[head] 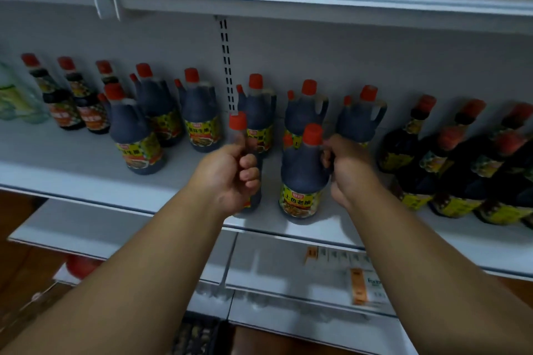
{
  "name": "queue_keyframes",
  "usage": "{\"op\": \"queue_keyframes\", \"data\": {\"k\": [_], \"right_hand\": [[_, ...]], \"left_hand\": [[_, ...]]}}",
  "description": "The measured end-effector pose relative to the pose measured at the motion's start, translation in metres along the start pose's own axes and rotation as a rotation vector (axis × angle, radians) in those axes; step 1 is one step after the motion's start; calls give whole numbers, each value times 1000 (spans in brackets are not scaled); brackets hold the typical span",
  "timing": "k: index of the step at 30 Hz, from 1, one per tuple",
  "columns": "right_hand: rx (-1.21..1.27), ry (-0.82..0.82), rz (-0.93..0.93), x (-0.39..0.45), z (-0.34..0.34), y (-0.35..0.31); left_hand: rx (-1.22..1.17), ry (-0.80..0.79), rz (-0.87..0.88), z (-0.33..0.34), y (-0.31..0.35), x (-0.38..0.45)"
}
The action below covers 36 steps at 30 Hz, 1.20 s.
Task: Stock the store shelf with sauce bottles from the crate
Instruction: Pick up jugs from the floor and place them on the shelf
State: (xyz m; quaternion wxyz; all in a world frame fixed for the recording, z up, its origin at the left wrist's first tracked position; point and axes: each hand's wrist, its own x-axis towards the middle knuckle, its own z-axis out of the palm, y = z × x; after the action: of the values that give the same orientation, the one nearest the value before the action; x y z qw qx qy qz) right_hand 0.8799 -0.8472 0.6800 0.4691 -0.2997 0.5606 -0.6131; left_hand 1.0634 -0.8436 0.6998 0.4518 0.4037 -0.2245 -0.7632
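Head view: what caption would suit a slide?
Both hands, left and right, each set a red-capped sauce bottle on the shelf.

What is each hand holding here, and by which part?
Each holds a dark sauce bottle. The left hand grips the left bottle around its upper body, below the neck. The right hand holds the right bottle by its side handle.

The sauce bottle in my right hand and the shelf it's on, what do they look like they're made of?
The sauce bottle looks like clear moulded plastic holding dark sauce, judging by the built-in handle the right hand grips and its red cap; blur leaves glass possible. The shelf looks like white painted metal: smooth, thin-edged, with a slotted upright behind.
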Motion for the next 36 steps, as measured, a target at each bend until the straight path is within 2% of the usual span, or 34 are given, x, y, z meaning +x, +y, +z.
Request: {"op": "queue_keyframes", "data": {"k": [2,4,8,12,16,20,22,29,31,34,36], "right_hand": [[-48,18,-23,3,-4,1],[-163,33,-122,2,-6,5],[-288,142,-318,-7,-8,27],[-515,139,-390,-14,-10,54],[-591,132,-378,-18,-9,72],[-571,142,-298,-10,-2,65],[-557,121,-283,-3,0,60],[-559,77,-212,21,2,55],[-569,120,-223,13,3,60],[-746,312,-344,-14,3,79],[-806,317,-372,-37,9,89]], "left_hand": [[175,31,16,-3,0,3],[439,124,104,-9,1,2],[819,317,457,-29,5,4],[981,252,609,-55,2,15],[1274,202,594,-86,-1,48],[1290,57,599,-84,1,72],[1260,50,586,-77,-1,79],[1183,262,577,-54,-13,86],[1162,269,566,-55,-14,88],[1029,155,530,-66,-13,89],[993,96,508,-77,-14,83]]}}
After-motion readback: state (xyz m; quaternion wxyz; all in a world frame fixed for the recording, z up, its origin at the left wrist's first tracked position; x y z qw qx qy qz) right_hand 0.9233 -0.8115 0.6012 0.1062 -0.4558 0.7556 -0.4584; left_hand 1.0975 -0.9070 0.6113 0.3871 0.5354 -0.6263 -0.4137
